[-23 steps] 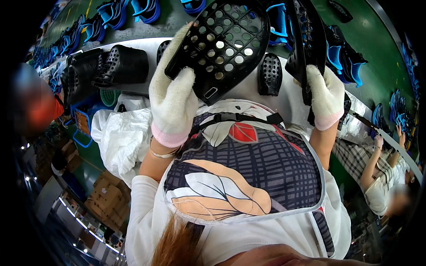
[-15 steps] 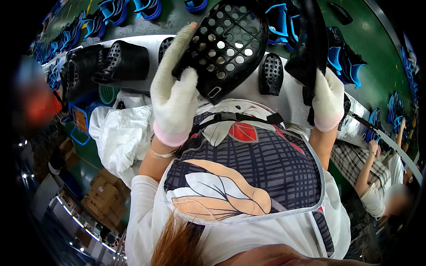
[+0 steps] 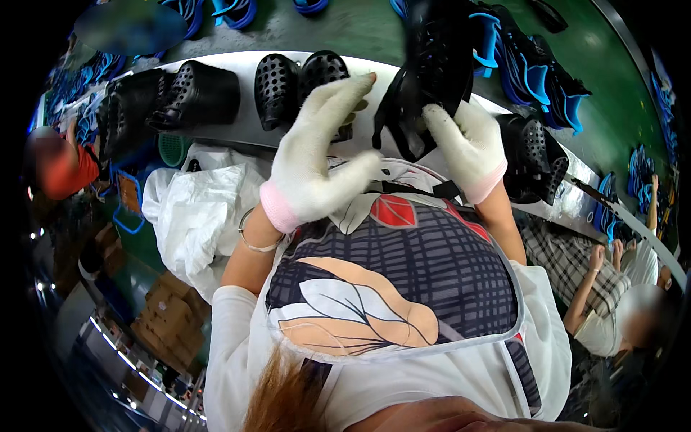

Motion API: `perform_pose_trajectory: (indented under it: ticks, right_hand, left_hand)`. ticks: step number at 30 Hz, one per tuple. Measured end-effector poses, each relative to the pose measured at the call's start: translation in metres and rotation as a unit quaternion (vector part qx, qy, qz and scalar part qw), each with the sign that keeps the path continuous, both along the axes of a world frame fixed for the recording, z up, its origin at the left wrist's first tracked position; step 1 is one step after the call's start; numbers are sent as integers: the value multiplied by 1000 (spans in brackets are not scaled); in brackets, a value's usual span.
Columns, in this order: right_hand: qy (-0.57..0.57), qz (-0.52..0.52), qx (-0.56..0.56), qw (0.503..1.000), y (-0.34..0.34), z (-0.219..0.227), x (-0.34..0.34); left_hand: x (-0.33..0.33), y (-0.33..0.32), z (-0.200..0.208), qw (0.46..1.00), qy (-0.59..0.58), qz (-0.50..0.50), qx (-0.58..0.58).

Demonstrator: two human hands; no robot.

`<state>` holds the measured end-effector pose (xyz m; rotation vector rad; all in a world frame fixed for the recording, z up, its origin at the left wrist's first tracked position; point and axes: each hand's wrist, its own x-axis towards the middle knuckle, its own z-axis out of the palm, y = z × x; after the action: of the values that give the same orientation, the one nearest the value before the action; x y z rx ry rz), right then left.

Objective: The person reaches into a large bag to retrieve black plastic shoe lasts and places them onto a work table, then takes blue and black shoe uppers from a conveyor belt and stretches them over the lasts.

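My left hand (image 3: 317, 155), in a white knit glove with a pink cuff, is raised with fingers and thumb apart and holds nothing. Just behind its fingers a black perforated clog (image 3: 324, 68) stands on the silver table (image 3: 237, 68); my hand partly covers it. My right hand (image 3: 471, 144), gloved the same way, grips a dark black clog (image 3: 435, 65) tilted over the table. Its outline is blurred and its far end reaches the top of the view. Another black clog (image 3: 276, 90) stands left of my left fingers.
More black clogs (image 3: 198, 97) stand on the table at left, others (image 3: 533, 155) at right. Beyond are rows of blue and black footwear pieces (image 3: 533, 79) over a green floor. A white sack (image 3: 194, 216) and green basket (image 3: 173, 147) lie left. Co-workers (image 3: 61, 165) are at both sides.
The perforated clog held by my left hand has left its grasp, and that hand has opened and moved slightly right. My right hand has come left toward the middle with a black clog.
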<state>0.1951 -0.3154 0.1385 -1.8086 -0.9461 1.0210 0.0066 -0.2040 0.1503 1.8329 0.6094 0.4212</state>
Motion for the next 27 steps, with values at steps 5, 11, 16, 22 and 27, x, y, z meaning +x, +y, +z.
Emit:
perform_pose_trajectory:
  ticks: [5,11,16,22,27]
  right_hand:
    - [-240,16,60,969,8,-15,-27]
    - [-148,127,16,981,13,1,-47]
    - [-184,162,-2,970,20,-14,-53]
    - [-118,88,6,989,43,-1,-68]
    - [-163,99,59,980,86,9,-101]
  left_hand:
    - [2,-7,3,991,-2,59,122]
    - [-27,-6,-11,975,-38,220,15]
    - [-88,39,-11,921,-62,359,-140]
    - [-141,66,-19,901,133,154,382]
    - [-115,40,-22,991,30,-4,132]
